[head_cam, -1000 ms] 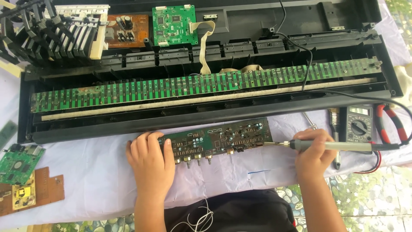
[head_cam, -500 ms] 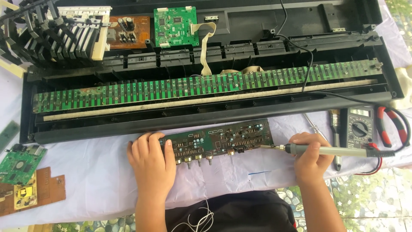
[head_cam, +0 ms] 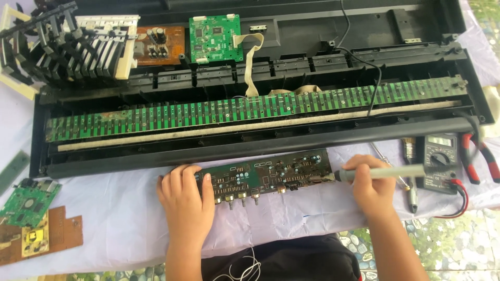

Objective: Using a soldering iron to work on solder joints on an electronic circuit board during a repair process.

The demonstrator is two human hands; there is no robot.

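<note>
A long dark circuit board (head_cam: 271, 177) with several small knobs along its near edge lies on the white cloth in front of an opened keyboard case (head_cam: 250, 151). My left hand (head_cam: 185, 200) presses flat on the board's left end. My right hand (head_cam: 371, 188) grips a grey soldering iron (head_cam: 388, 173), held level, with its tip touching the board's right end.
A long green key-contact board (head_cam: 250, 109) runs inside the case, with a green board (head_cam: 214, 31) and a stack of removed keys (head_cam: 67, 44) behind. A multimeter (head_cam: 439, 162) and red pliers (head_cam: 484, 156) lie at right. Loose boards (head_cam: 28, 203) lie at left.
The soldering iron's tip has moved left onto the board's right end. My left hand has stayed on the board's left end.
</note>
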